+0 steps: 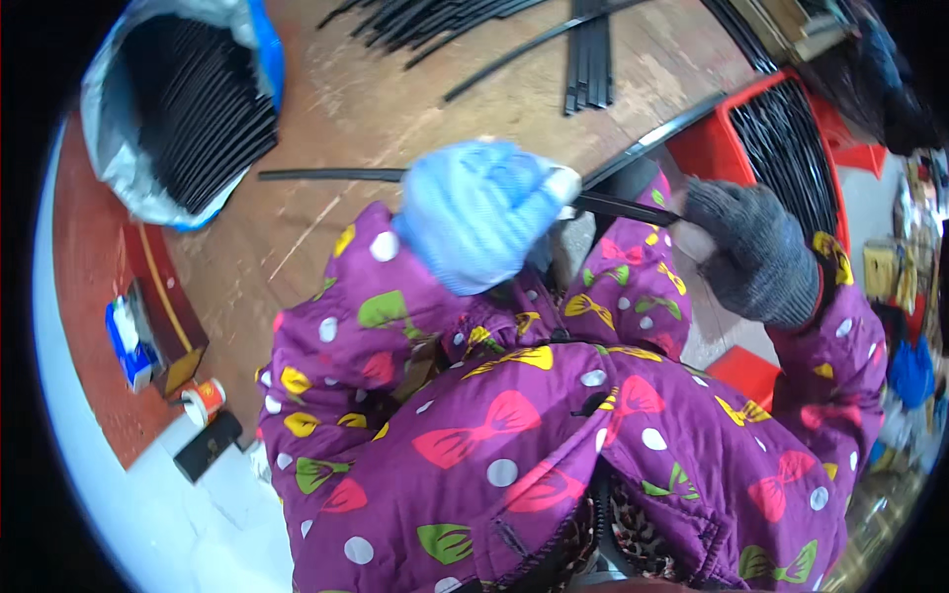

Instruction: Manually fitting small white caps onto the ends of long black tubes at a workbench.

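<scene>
My left hand (479,212), in a light blue knit glove, is closed round a long thin black strip (326,175) that sticks out to its left over the wooden table. A black strip (625,206) also spans the gap between my two hands; whether it is the same piece is hidden by the blue glove. My right hand (751,252), in a dark grey glove with bare fingertips, pinches the right end of this strip. Both hands are held in front of my chest, past the table's edge on the right.
Several black strips (425,25) lie at the table's far side, with a short bundle (590,69) beside them. A bag (104,163) of black strips stands at the left. Red crates (733,128) with black strips are at the right. A paper cup (205,400) and tissue pack (129,346) sit lower left.
</scene>
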`<action>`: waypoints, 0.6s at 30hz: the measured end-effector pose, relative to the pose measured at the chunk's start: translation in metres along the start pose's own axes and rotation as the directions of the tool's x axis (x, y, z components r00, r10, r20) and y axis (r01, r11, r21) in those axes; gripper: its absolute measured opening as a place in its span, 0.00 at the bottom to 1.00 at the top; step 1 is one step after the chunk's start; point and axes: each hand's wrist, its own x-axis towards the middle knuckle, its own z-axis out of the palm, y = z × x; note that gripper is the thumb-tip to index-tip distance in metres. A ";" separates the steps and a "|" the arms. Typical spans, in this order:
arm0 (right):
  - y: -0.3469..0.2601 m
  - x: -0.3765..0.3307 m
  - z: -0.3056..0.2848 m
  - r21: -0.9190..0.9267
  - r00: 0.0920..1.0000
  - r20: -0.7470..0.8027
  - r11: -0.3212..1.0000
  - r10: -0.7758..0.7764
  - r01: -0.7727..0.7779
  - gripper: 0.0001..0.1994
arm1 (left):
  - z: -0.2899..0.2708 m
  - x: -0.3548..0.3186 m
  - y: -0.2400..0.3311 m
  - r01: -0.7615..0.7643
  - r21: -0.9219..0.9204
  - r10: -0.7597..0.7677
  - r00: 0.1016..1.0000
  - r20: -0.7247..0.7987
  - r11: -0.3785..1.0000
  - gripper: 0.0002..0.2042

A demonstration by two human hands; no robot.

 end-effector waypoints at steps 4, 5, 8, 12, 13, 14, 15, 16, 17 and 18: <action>0.004 -0.005 0.006 -0.160 0.996 0.078 0.986 0.052 -0.039 0.13 | -0.004 -0.010 -0.002 0.047 0.041 -0.051 0.995 0.080 0.998 0.13; 0.012 -0.011 0.004 -0.224 0.997 0.067 0.974 0.030 -0.015 0.13 | -0.006 -0.016 -0.005 0.059 0.064 -0.064 0.995 0.083 0.996 0.13; 0.060 -0.056 -0.005 -0.460 0.993 -0.052 0.886 -0.102 0.067 0.13 | -0.004 -0.022 -0.010 0.096 0.166 -0.106 0.993 0.052 0.981 0.12; 0.043 -0.044 0.002 0.199 0.926 -0.286 0.960 0.247 -0.195 0.20 | 0.008 -0.009 0.006 0.266 0.103 -0.281 0.942 0.182 0.959 0.11; 0.026 -0.022 0.010 0.378 0.937 -0.292 0.923 0.190 -0.070 0.21 | 0.005 -0.004 0.012 0.263 0.082 -0.274 0.943 0.186 0.961 0.11; 0.017 -0.012 0.017 0.426 0.947 -0.218 0.896 0.235 -0.124 0.22 | 0.017 0.000 0.014 0.252 0.025 -0.252 0.949 0.187 0.967 0.11; 0.009 -0.004 0.017 0.317 0.971 -0.142 0.938 0.195 -0.142 0.20 | 0.016 0.006 0.018 0.262 -0.032 -0.250 0.945 0.213 0.964 0.11; 0.008 0.003 0.026 0.269 0.970 -0.240 0.963 0.045 0.022 0.16 | 0.018 0.010 0.021 0.245 -0.044 -0.231 0.950 0.209 0.969 0.11; 0.011 0.003 0.021 0.245 0.980 -0.193 0.970 0.053 -0.005 0.14 | 0.020 0.014 0.022 0.269 -0.036 -0.254 0.941 0.224 0.963 0.12; 0.014 0.003 0.018 0.224 0.988 -0.142 0.974 0.060 -0.027 0.11 | 0.022 0.015 0.023 0.298 -0.023 -0.284 0.928 0.241 0.954 0.12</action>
